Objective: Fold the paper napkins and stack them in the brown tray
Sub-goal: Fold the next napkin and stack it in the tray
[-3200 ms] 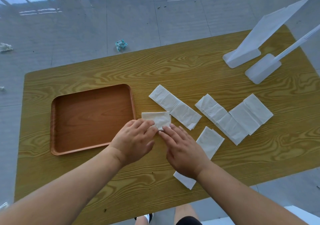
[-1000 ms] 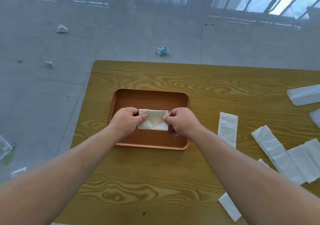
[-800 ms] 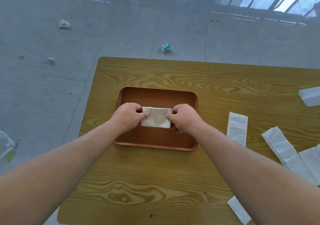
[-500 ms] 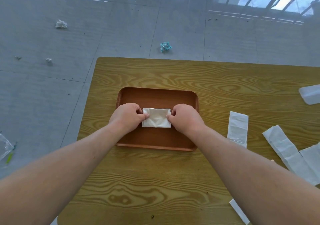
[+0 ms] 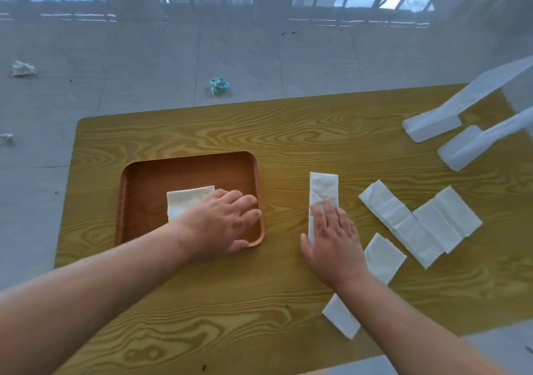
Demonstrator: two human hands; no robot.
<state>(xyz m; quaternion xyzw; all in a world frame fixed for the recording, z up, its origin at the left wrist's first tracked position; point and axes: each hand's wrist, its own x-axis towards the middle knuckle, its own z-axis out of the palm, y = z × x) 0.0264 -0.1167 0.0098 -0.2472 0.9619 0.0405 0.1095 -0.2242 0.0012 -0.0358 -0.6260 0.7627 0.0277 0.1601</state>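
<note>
A brown tray (image 5: 150,178) lies on the left half of the wooden table. A folded white napkin (image 5: 184,201) rests flat inside it. My left hand (image 5: 225,221) hovers over the tray's right part, fingers spread, covering the napkin's right end and holding nothing. To the right of the tray a long narrow napkin strip (image 5: 322,190) lies on the table, and my right hand (image 5: 334,239) lies flat on its near end, fingers apart. Whether the hand presses or only touches it I cannot tell.
More white napkins lie at the right: a long strip (image 5: 398,221), a wider sheet (image 5: 447,216) overlapping it, and another strip (image 5: 383,256) partly under my right forearm. Two white plastic stands (image 5: 432,123) sit at the far right. Crumpled paper (image 5: 219,85) lies on the floor.
Both hands let go of the folded napkin, which now lies in the tray. My right hand moved right onto the long napkin strip. The camera view shifted to the right.
</note>
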